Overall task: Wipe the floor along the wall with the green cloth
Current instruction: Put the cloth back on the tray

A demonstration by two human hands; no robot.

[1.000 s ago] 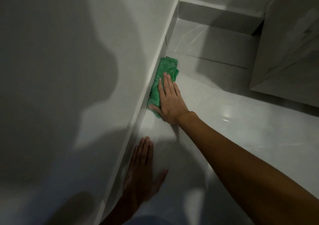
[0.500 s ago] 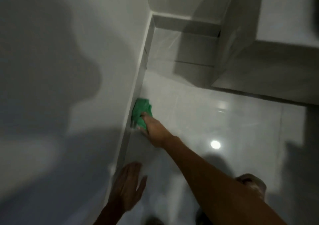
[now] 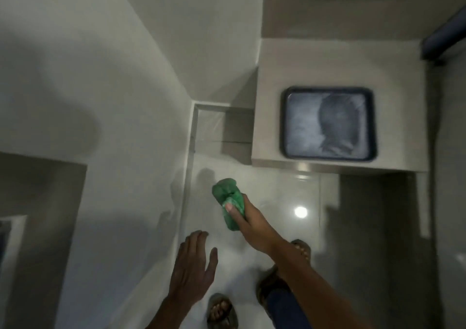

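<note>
The green cloth [image 3: 228, 199] is bunched up and lifted off the glossy pale floor [image 3: 272, 197], a little right of the wall's skirting [image 3: 185, 190]. My right hand [image 3: 245, 217] grips the cloth's lower part, thumb on top. My left hand [image 3: 193, 270] hovers lower down near the wall with fingers spread, holding nothing. The white wall [image 3: 113, 127] runs up the left side to a corner at the back.
A grey counter [image 3: 269, 101] juts out at the right with a dark-rimmed tray [image 3: 327, 123] on it. My two sandalled feet [image 3: 222, 311] stand on the floor below. A grey panel [image 3: 42, 228] sits on the wall at the left. A lamp reflection [image 3: 300, 212] glints on the tiles.
My right hand has lifted the cloth off the floor at the skirting and bunched it. The view has risen far above the floor. My left hand has come off the floor.
</note>
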